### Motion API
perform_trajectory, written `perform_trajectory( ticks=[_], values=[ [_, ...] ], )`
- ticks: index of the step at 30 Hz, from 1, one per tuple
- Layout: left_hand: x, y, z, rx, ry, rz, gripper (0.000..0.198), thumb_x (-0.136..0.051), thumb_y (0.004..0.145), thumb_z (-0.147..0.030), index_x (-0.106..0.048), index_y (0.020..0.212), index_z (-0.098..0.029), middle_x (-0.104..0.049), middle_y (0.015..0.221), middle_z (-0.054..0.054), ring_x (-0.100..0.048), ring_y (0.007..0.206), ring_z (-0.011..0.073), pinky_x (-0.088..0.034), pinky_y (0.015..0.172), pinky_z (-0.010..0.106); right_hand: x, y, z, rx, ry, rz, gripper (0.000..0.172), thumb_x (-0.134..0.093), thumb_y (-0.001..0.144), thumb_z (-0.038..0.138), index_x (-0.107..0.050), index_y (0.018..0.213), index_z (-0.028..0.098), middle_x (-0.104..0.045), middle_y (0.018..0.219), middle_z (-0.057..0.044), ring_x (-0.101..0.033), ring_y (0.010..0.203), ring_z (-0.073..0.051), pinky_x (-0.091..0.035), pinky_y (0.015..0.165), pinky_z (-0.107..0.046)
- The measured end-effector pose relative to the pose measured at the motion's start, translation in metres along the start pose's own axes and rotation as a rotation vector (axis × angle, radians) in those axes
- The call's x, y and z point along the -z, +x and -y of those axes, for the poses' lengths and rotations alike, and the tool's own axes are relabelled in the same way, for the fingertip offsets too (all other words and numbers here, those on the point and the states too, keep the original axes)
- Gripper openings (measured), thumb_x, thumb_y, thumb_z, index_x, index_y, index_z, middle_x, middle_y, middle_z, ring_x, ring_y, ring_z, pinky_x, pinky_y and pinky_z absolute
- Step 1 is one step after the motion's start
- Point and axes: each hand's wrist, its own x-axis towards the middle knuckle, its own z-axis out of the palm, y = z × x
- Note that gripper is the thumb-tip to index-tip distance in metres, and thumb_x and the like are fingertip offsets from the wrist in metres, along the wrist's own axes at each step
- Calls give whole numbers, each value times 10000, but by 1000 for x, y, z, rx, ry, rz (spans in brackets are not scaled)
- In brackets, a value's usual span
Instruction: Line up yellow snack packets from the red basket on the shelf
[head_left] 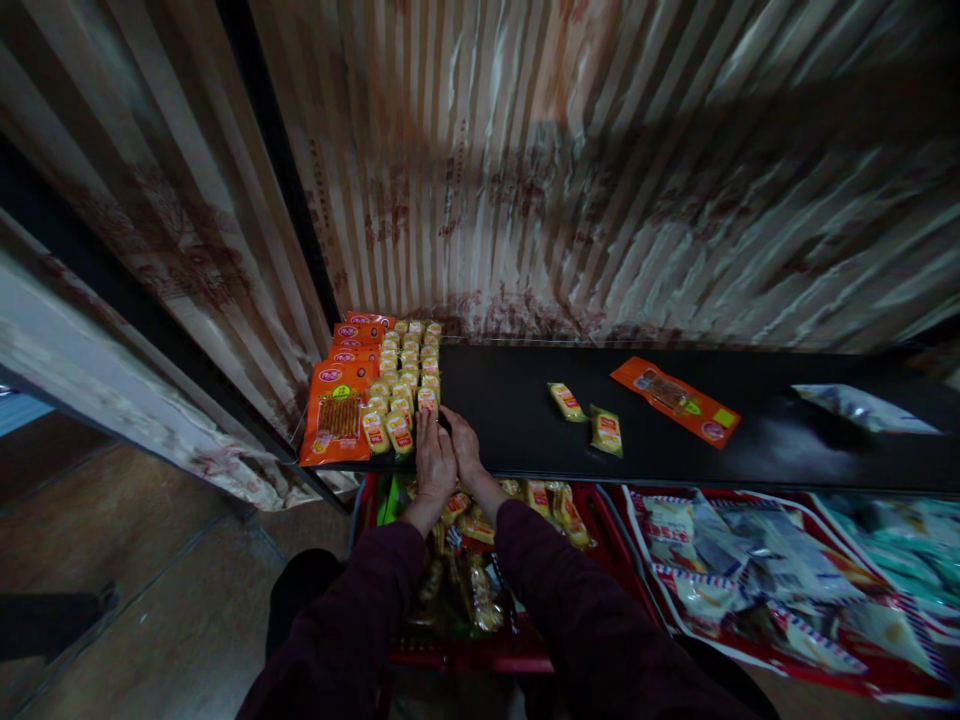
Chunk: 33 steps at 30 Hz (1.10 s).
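On a black shelf (510, 410), small yellow wrapped snack cakes (409, 378) stand in tight rows running front to back. My left hand (435, 458) is at the front of the rightmost row, its fingers closed together against a wrapped snack cake (427, 399). Beside it, my right hand (465, 446) curls in from the right, its fingertips at the same row. The two hands touch, and they hide part of what lies between them. Orange snack bags (339, 412) overlap in a row left of the cakes.
Two loose snack cakes (606, 430), an orange packet (675, 400) and a silvery packet (862, 410) lie further right on the shelf. Below are a red basket (480, 660) of snacks and another basket (637, 545) of bags. A black post (281, 160) rises at the left.
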Motion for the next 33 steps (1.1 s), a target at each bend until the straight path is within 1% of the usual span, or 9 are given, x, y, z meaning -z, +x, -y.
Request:
perform_trajectory(
  ticks=[4,7,13,19,24,30,33],
  values=[
    [0,0,3,9,3,11,504,-283,909,-304,-471,1331,-103,-363,1474,115,-233,1406,194,-167,1176,384,-1,2,-1,7,-13,11,456,-430,776,119,-601,1196,169,-630,1219,-85,-581,1104,-178,-402,1029,-335],
    [0,1,4,0,0,15,515,-272,914,-310,-450,1347,-95,-347,1482,117,-224,1409,184,-171,1175,377,-1,4,-1,20,-27,20,444,-413,789,114,-604,1187,154,-640,1201,-94,-589,1089,-175,-396,1034,-334],
    [-1,7,5,-12,13,6,521,-270,912,-309,-451,1345,-83,-352,1478,123,-227,1408,194,-162,1177,383,-3,9,-2,9,-26,13,460,-427,776,104,-599,1195,188,-633,1217,-69,-582,1102,-170,-406,1026,-327],
    [-1,9,3,-10,19,0,518,-273,909,-301,-456,1341,-81,-371,1468,126,-226,1408,196,-159,1178,383,-4,11,-4,-8,-36,6,471,-418,764,91,-602,1190,174,-631,1216,-78,-578,1108,-168,-396,1037,-327],
    [-1,4,0,-15,25,-4,513,-279,908,-295,-447,1349,-91,-351,1479,123,-206,1414,200,-161,1176,400,-1,10,-3,16,36,-6,469,-421,753,96,-602,1183,146,-624,1217,-105,-577,1105,-182,-403,1035,-347],
    [0,3,0,-25,26,-5,499,-277,914,-303,-474,1328,-107,-367,1473,115,-200,1416,199,-151,1176,402,0,6,-1,16,118,-50,476,-414,738,77,-619,1151,198,-644,1173,-59,-588,1066,-158,-415,1021,-337],
    [1,3,2,-37,35,1,509,-267,920,-314,-459,1336,-92,-355,1478,127,-199,1417,199,-155,1174,402,2,3,1,14,126,-61,463,-420,739,82,-620,1147,174,-644,1164,-76,-590,1058,-162,-421,1011,-333]
  ],
)
